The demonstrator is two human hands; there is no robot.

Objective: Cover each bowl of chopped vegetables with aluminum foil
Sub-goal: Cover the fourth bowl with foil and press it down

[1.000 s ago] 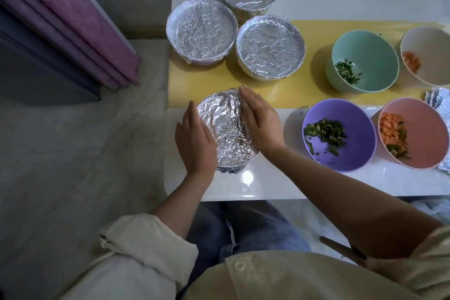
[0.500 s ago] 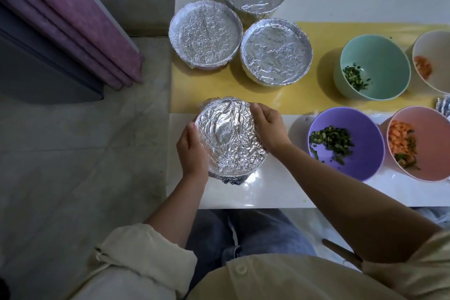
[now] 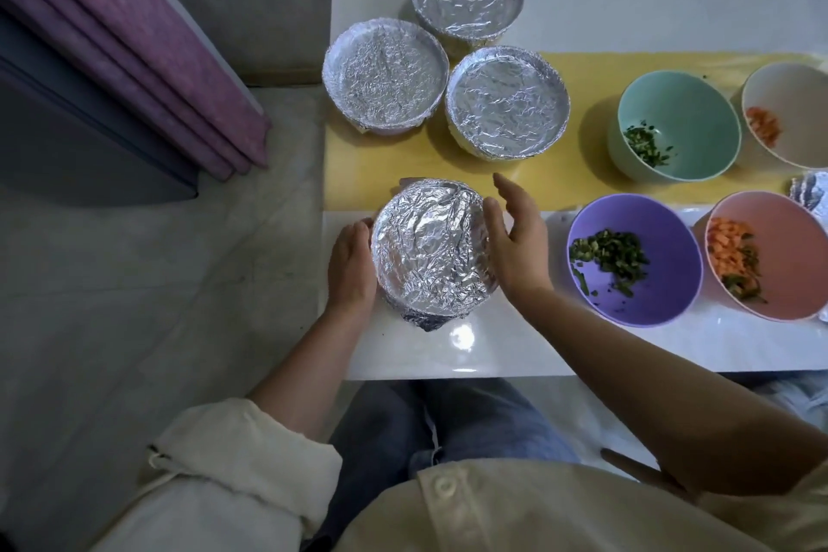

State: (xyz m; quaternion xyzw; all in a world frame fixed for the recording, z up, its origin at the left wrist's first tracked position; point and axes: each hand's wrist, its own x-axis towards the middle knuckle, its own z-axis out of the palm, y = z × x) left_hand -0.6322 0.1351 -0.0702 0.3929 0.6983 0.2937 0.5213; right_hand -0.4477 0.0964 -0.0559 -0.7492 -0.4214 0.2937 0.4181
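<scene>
Foil-wrapped round bowl (image 3: 432,247) sits at the near left end of the glossy white bench (image 3: 515,350). Left hand (image 3: 351,267) cups it at nine o'clock, fingers curled against the foil. Right hand (image 3: 515,242) is at three o'clock, fingers straight and relaxed, palm just beside the rim. Further out at three o'clock, the purple plastic bowl (image 3: 649,296) of chopped greens lies uncovered.
</scene>
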